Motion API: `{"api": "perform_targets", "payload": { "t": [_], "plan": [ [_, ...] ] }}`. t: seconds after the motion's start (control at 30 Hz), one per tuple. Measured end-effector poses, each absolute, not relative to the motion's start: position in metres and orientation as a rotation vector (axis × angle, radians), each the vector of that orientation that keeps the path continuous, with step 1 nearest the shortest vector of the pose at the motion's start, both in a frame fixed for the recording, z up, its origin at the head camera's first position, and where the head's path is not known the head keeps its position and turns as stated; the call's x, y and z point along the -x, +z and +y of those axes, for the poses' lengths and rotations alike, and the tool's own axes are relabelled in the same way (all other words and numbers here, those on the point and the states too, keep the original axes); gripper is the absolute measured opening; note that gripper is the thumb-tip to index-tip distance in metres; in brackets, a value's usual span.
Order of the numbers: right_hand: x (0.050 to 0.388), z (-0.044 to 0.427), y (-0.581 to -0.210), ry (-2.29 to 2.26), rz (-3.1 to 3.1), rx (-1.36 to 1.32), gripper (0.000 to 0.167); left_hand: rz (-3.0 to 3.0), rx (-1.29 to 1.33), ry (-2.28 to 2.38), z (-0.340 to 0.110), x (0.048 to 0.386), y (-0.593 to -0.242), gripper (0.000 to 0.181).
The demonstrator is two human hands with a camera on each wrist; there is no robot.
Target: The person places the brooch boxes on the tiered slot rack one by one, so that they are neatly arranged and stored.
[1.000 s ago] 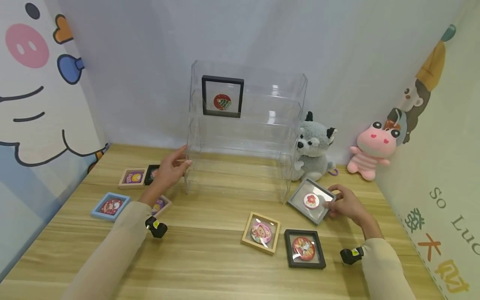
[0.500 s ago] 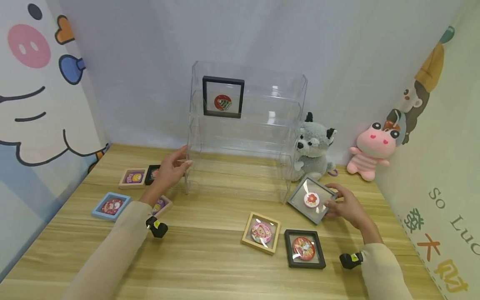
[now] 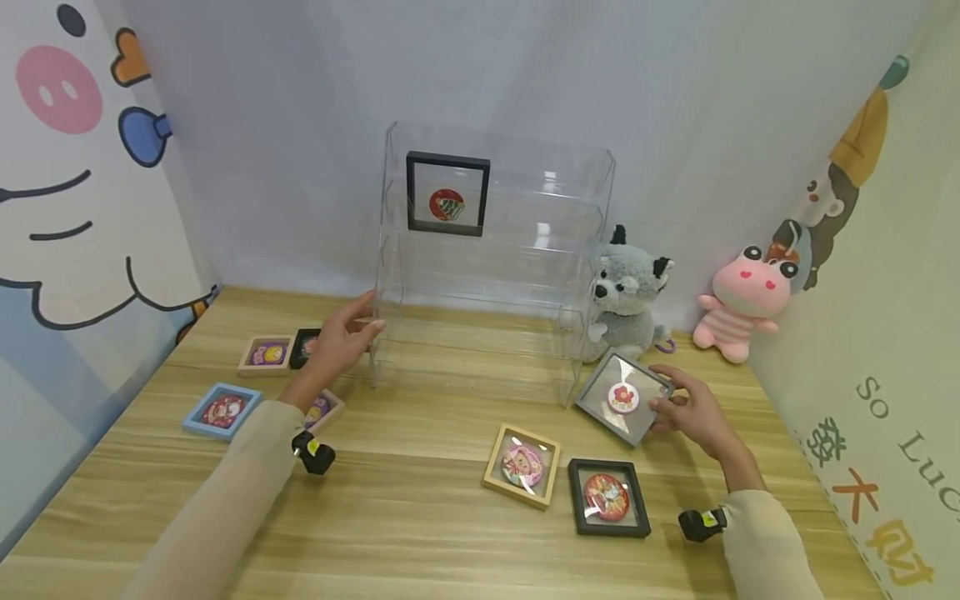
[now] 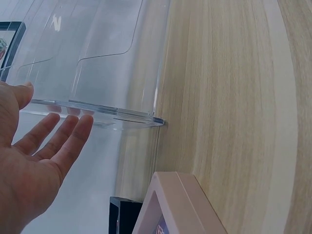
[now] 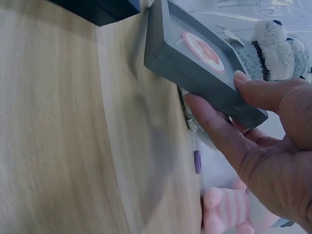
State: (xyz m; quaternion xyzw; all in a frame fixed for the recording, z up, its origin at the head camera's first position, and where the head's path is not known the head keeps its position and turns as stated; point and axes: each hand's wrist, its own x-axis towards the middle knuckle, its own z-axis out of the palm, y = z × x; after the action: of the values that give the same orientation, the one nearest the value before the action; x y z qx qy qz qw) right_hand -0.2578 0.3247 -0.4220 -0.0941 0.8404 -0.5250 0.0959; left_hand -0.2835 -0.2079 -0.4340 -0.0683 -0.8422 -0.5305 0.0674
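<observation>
My right hand (image 3: 697, 414) pinches one edge of a grey display frame (image 3: 623, 398), thumb on its face and fingers beneath. The frame is tilted and has a white badge with a red flower inside. In the right wrist view, the grey frame (image 5: 195, 61) shows above the wood. My left hand (image 3: 341, 340) is at the lower left side of a clear acrylic tiered rack (image 3: 480, 367). Its fingers (image 4: 73, 139) are nearly straight beside the rack's side panel. High on the rack's left stands a black frame (image 3: 448, 229) with a red and green badge.
In front lie a yellow frame (image 3: 522, 467) and a black frame (image 3: 610, 497). Left are a blue frame (image 3: 222, 412), a beige frame (image 3: 266, 357) and frames partly hidden by my left arm. A grey plush dog (image 3: 626, 287) and a pink plush toy (image 3: 742, 304) sit at right.
The grey frame has tilted slightly in my right hand, and the glare on it has shifted. My left hand stays beside the rack.
</observation>
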Motion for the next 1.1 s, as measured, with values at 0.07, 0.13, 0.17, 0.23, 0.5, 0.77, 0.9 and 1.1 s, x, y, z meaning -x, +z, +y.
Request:
{"api": "perform_targets", "payload": {
  "t": [0.07,0.13,0.17,0.23,0.5,0.77,0.9,1.1],
  "plan": [
    [0.257,0.325,-0.420,-1.556,2.502,0.294,0.059,-2.540,0.202,-1.603,-0.208,0.283,-0.434,0.060],
    [0.256,0.325,-0.416,-1.549,2.517,0.310,0.058,-2.540,0.204,-1.609,-0.208,0.283,-0.434,0.060],
    [0.255,0.325,-0.414,-1.547,2.523,0.320,0.058,-2.538,0.205,-1.611,-0.208,0.283,-0.433,0.061],
    [0.254,0.324,-0.409,-1.550,2.534,0.334,0.057,-2.536,0.209,-1.615,-0.208,0.284,-0.433,0.061],
    [0.249,0.320,-0.380,-1.458,2.608,0.423,0.054,-2.539,0.197,-1.611,-0.208,0.284,-0.433,0.060],
    [0.245,0.313,-0.347,-1.334,2.706,0.615,0.049,-2.524,0.206,-1.623,-0.207,0.284,-0.432,0.060],
    [0.244,0.308,-0.330,-1.284,2.765,0.717,0.047,-2.531,0.207,-1.623,-0.207,0.284,-0.433,0.060],
    [0.249,0.296,-0.302,-1.230,2.825,0.811,0.049,-2.530,0.196,-1.631,-0.208,0.283,-0.432,0.060]
  ]
}}
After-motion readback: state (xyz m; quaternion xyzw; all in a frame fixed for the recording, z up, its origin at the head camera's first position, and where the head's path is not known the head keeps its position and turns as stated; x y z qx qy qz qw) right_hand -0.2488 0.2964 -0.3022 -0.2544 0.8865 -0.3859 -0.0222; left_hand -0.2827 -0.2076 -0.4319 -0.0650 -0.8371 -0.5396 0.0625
